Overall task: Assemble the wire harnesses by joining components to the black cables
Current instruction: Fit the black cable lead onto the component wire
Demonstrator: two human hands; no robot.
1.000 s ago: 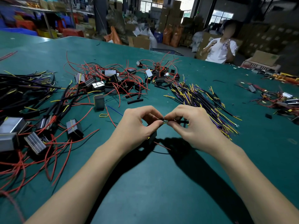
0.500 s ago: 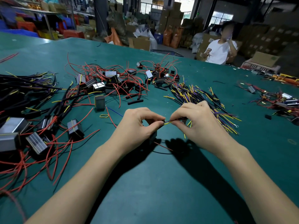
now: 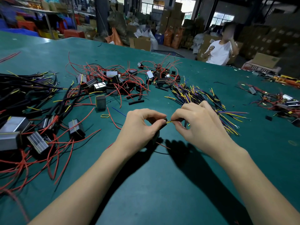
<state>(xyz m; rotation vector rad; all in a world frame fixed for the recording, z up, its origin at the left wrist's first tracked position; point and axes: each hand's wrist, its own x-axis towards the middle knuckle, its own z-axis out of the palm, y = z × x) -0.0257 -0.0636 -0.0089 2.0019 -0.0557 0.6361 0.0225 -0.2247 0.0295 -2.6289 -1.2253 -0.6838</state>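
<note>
Near field: both forearms are reaching in over the green table [image 3: 154, 184], a matte surface catching hard shadows under the hands.

Left hand [image 3: 139, 127] is pinching a small black component [image 3: 163, 123] between thumb and forefinger, the other fingers curling beneath; a thin red lead [image 3: 162, 145] is trailing out below it onto the table. Right hand [image 3: 199, 127] is pinching a black cable [image 3: 180, 120] near its end, fingers curled close round it. A short yellow wire tip [image 3: 170, 121] is bridging the gap between the two hands, just above the table. Whether the tip is already seated in the component, I cannot tell.

Handling, as judged: the cable is looking light and limp, so it is wanting a grip close to the stripped end or the tip will wander. The component is looking rigid, boxy and small; holding it by its flat sides seems best. The wire tip is probably bending easily, so gentle, straight pushing is called for.

Mid field: just beyond the right hand, a pile of black cables [image 3: 203, 98] with yellow and purple ends is fanning out. To the left, ribbed metal boxes [image 3: 14, 130] with glossy red leads are lying tangled.

Far field: a heap of red-wired parts [image 3: 116, 80] is sitting mid-table. A seated person in white [image 3: 219, 52] is at the far edge, cardboard boxes [image 3: 172, 18] stacked behind.
</note>
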